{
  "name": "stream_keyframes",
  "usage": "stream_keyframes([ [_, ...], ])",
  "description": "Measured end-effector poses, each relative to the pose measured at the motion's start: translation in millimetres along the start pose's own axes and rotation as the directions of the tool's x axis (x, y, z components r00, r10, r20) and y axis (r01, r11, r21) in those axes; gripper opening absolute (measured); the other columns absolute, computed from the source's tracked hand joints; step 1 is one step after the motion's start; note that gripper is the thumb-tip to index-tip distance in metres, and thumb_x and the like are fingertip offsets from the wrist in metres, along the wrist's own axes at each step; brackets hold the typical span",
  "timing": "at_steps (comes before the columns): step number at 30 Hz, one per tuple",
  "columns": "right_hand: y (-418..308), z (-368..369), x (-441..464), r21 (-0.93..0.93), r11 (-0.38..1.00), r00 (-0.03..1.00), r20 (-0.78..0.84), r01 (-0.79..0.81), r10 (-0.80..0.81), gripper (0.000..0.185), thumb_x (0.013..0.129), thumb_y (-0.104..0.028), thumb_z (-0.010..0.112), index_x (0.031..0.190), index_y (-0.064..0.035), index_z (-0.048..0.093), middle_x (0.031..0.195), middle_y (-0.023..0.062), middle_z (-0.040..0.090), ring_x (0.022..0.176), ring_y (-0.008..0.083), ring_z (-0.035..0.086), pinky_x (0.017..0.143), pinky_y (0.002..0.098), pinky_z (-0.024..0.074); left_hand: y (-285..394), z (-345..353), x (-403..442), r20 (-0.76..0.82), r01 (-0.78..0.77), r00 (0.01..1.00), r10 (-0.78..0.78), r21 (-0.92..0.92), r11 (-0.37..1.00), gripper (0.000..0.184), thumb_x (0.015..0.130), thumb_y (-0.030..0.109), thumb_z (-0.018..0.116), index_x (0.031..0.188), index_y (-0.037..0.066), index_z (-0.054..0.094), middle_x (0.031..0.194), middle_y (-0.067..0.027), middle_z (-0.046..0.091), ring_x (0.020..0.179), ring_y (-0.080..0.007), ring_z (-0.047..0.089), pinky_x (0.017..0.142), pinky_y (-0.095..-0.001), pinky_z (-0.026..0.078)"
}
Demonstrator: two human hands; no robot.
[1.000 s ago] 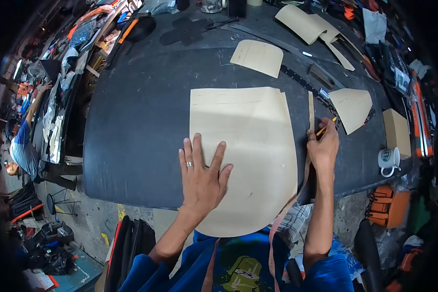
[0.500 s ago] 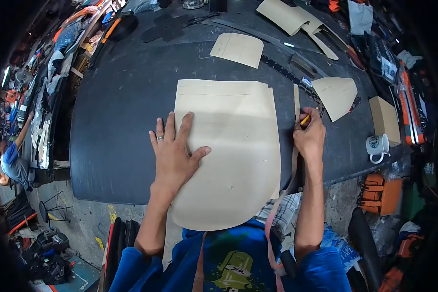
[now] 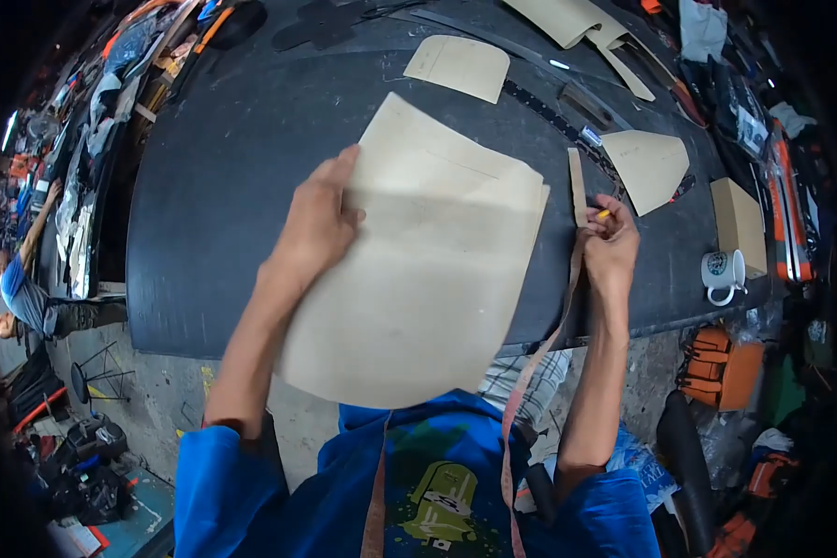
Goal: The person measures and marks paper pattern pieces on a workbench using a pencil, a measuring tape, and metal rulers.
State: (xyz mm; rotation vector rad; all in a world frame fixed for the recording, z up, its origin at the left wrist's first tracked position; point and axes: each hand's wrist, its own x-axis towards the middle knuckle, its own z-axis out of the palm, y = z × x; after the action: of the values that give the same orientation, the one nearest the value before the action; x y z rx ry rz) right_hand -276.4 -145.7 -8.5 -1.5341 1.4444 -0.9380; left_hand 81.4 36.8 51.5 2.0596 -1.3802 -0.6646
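A large tan paper sheet [image 3: 418, 270] with a rounded lower end is tilted in front of me, and another sheet's edge shows along its right side. My left hand [image 3: 321, 219] grips its left edge, fingers closed. On the right, my right hand [image 3: 612, 246] is closed round a yellow pencil [image 3: 604, 214] and a pink measuring tape [image 3: 551, 339]. The tape's end stands up beyond the fingers, and its length hangs down around my neck. Two smaller tan pieces lie further back, one rounded [image 3: 458, 68] and one at the right [image 3: 649, 167].
The dark table [image 3: 214, 205] carries a curved black ruler [image 3: 551, 119], a white mug [image 3: 722, 275], a cardboard box [image 3: 739, 223] and rolled tan paper [image 3: 563, 19]. An orange bag [image 3: 724, 367] is below right. A person [image 3: 30, 284] is at the far left.
My left hand has gone from lying flat on the sheet to gripping its left edge. The sheet has lifted and tilted. My right hand keeps the pencil and tape.
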Motion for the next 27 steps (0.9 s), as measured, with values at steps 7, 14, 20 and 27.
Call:
stream_keyframes([
  [7,-28.6,-13.0,-4.7,0.143,0.987,0.992,0.093,0.067,-0.081,0.032,0.105,0.008,0.067,0.135,0.0015,0.071,0.107,0.0063,0.071,0.087,0.0116,0.065,0.080,0.0230,0.0533,-31.2,-22.7,78.9,0.078,-0.218,0.975,0.209,0.129,0.967,0.081,0.087,-0.018,0.068,0.166,-0.002,0.056,0.150,-0.0183,0.071,0.126,-0.0379,0.070,0.119,-0.0420,0.053],
  [14,-68.9,-6.1,-13.8,0.149,0.986,0.975,0.196,0.078,-0.107,0.015,0.116,-0.005,0.065,0.129,-0.0030,0.072,0.095,0.0015,0.069,0.079,0.0090,0.061,0.073,0.0233,0.0513,-25.7,-26.7,115.5,0.218,-0.266,0.951,0.217,0.227,0.937,0.081,0.085,-0.019,0.059,0.164,-0.001,0.059,0.152,-0.0182,0.070,0.134,-0.0390,0.067,0.124,-0.0421,0.050],
  [20,-63.1,-2.5,3.3,0.054,0.995,0.941,0.325,0.082,-0.095,0.013,0.115,-0.004,0.066,0.123,-0.0066,0.075,0.089,-0.0003,0.067,0.076,0.0089,0.059,0.072,0.0251,0.0490,-14.3,-24.0,115.9,0.289,-0.223,0.944,0.159,0.201,0.954,0.083,0.082,-0.017,0.057,0.163,0.002,0.063,0.149,-0.0153,0.071,0.132,-0.0382,0.066,0.124,-0.0416,0.050],
  [27,-35.8,-0.4,16.9,-0.085,0.971,0.918,0.353,0.224,-0.181,0.010,0.113,-0.004,0.068,0.114,-0.0036,0.078,0.090,-0.0015,0.065,0.080,0.0088,0.054,0.074,0.0246,0.0449,-6.8,-27.3,119.8,0.370,-0.246,0.916,0.156,0.212,0.946,0.078,0.086,-0.018,0.060,0.159,0.008,0.069,0.141,-0.0129,0.071,0.130,-0.0372,0.067,0.122,-0.0440,0.052],
])
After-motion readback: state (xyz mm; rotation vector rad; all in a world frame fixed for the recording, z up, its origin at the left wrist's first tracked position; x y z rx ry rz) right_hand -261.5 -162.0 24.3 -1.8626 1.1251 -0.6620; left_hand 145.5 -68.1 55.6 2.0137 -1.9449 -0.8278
